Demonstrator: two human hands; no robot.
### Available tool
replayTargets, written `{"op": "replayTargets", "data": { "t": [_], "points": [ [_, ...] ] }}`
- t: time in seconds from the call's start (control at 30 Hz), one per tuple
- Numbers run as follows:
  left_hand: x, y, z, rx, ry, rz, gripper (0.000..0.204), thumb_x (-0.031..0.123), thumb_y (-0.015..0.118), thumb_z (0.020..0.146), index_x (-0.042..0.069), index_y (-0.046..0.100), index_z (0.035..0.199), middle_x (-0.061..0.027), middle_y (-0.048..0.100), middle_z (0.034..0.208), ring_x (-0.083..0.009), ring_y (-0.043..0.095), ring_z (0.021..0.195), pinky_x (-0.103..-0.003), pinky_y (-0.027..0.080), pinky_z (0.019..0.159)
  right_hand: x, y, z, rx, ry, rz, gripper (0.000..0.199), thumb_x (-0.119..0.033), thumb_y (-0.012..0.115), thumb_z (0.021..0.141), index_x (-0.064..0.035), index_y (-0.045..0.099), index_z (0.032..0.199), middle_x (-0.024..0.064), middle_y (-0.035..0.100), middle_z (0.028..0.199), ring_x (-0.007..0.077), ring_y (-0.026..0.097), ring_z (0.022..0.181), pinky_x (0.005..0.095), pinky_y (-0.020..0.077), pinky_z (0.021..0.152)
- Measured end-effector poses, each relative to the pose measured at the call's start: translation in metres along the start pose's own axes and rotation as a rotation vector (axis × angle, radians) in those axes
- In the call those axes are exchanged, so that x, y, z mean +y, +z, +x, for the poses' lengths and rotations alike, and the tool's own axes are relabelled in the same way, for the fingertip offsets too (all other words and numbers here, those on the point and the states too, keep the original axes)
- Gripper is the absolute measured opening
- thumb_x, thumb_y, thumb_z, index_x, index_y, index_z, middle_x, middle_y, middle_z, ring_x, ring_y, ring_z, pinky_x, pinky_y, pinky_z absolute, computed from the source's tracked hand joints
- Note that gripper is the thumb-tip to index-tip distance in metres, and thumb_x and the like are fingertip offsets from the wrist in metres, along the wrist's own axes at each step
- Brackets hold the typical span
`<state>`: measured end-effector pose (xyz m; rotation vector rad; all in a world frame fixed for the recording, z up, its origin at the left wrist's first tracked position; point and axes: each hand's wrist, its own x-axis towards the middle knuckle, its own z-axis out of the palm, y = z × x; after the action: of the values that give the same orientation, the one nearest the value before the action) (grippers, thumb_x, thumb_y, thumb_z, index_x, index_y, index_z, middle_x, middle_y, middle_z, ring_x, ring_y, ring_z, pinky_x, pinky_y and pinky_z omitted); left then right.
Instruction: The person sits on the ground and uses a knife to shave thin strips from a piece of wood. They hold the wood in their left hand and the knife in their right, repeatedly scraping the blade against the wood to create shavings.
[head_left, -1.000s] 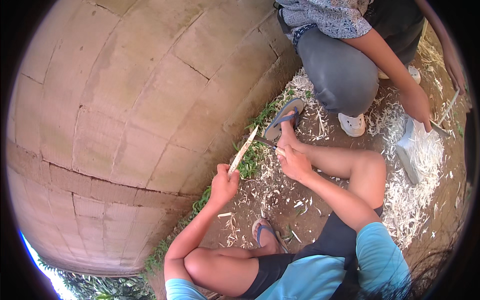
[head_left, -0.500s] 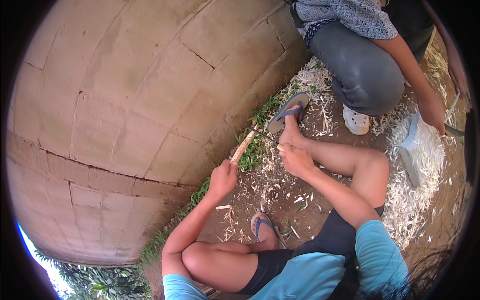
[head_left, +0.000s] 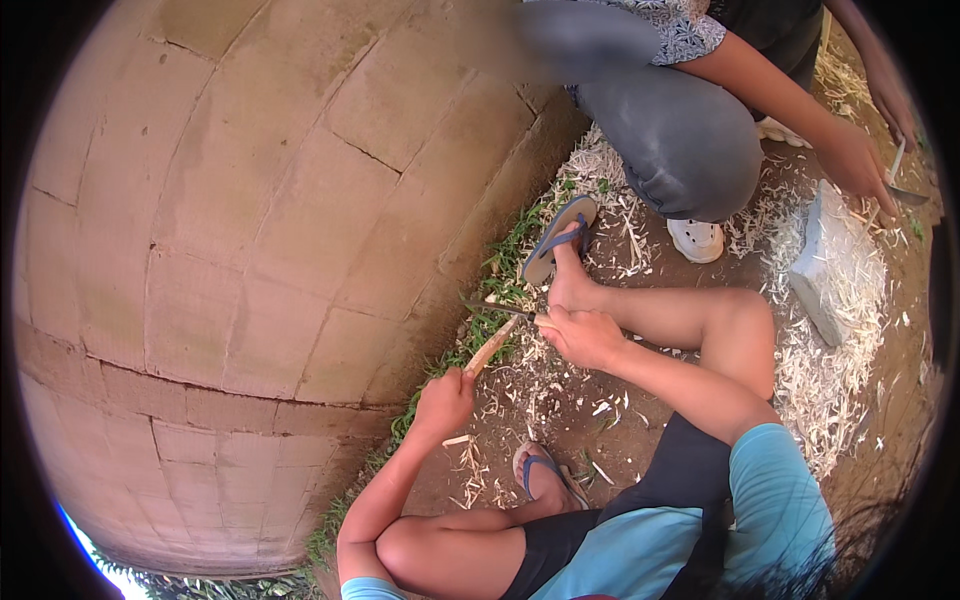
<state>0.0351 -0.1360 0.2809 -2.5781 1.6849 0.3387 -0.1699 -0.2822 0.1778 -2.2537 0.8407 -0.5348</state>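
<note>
Because the left hand (head_left: 445, 398) closes its fingers round the lower end of the stick (head_left: 492, 347), the stick stands out at a slant, upper end toward the right hand (head_left: 583, 335) — a pose that offers its length to the blade. The right hand is wrapped round the handle of a knife (head_left: 497, 310); the thin dark blade points left, toward the wall (head_left: 250, 250), and crosses just above the stick's upper end. Whether the edge touches the wood there I cannot tell.

The stick sits low over the ground (head_left: 560, 400), between the two hands and just beside the strip of grass (head_left: 480, 330) at the wall's foot. Both feet wear blue sandals (head_left: 556, 238); the far leg is stretched out just behind the right hand, the near one folded under, which leaves an open patch of dirt below the work for the shavings (head_left: 490, 440).

Stick: short, slender, pale tan; the upper part looks lighter and bare, the lower part browner — too small to judge the surface further.

Opposite, another person crouches, one hand (head_left: 855, 165) near a grey block (head_left: 822, 262) ringed by a thick heap of pale shavings.
</note>
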Motion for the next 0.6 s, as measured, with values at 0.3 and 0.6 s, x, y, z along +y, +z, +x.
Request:
{"op": "replayTargets", "data": {
  "t": [0.3,0.6],
  "points": [
    [-0.041,0.038,0.011,-0.273,-0.127,-0.519,0.046,0.045,0.045,0.096,0.001,0.057,0.084,-0.0117,0.059,0.066,-0.0243,0.061,0.060,-0.038,0.047,0.058,0.020,0.031,0.008,-0.038,0.388,0.360,0.063,-0.056,0.050,0.089,0.0062,0.058,0.096,0.0226,0.065,0.084,0.0343,0.065,0.079,0.0438,0.0492,0.072],
    [0.016,0.034,-0.012,-0.564,-0.103,-0.849,0.042,0.021,0.066,0.088,-0.002,0.038,0.110,-0.0098,0.058,0.079,-0.0167,0.062,0.060,-0.028,0.048,0.049,0.005,0.028,-0.002,-0.068,0.423,1.128,0.038,-0.037,0.054,0.095,-0.0043,0.050,0.113,0.0055,0.060,0.094,0.0103,0.063,0.067,0.0199,0.0495,0.050]
  ]
}}
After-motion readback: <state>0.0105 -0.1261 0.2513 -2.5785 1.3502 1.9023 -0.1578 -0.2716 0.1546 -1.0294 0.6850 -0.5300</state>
